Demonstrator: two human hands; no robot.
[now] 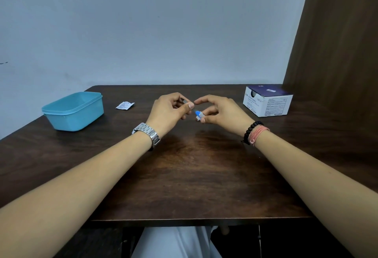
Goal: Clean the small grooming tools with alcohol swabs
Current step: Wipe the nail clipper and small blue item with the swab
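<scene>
Both hands up mid-table: left hand (171, 108) pinches a small grey tool (185, 101), right hand (219, 112) curls around a blue-tipped piece (199, 115), probably for wiping.

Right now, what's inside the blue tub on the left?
Only the far inner wall of the blue tub shows, and it is bare. The near wall hides the floor, so I cannot tell whether anything lies inside.

Dark wooden table (184, 176) carries blue tub (74, 111); swab packet (125, 105); swab box (267, 101).
</scene>
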